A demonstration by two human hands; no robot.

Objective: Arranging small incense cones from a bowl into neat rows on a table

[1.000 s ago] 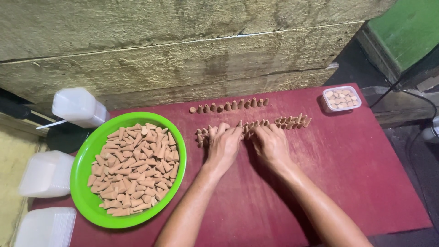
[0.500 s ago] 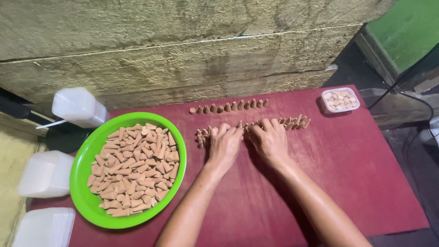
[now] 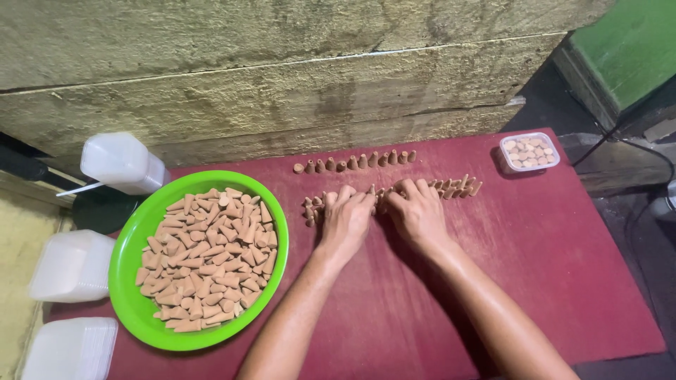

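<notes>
Fingers of both hands lie curled over the near row of cones (image 3: 394, 193) on the red bench (image 3: 549, 267), tips pressed among the small brown pieces. The left hand (image 3: 346, 218) covers the left stretch of that row, and the right hand (image 3: 417, 211) sits just beside it; the two nearly touch in the middle. Whether either hand pinches a single cone cannot be told, since the fingertips hide what is under them.

Against the pictures from a second and half a second back, little has changed. The hands have stayed at the same spot on the row, the fingers only shifting slightly, and the row's right end looks as it did. The far row (image 3: 352, 163) stands untouched, each cone upright and apart from its neighbour. So the work shown remains setting cones in line, with the near row partly standing.

Left of the hands, the green plate (image 3: 134, 246) is heaped with loose cones. A small clear tub (image 3: 529, 150) of pale discs sits at the far right corner, well apart. White containers (image 3: 70, 264) stand off the bench's left edge.
</notes>
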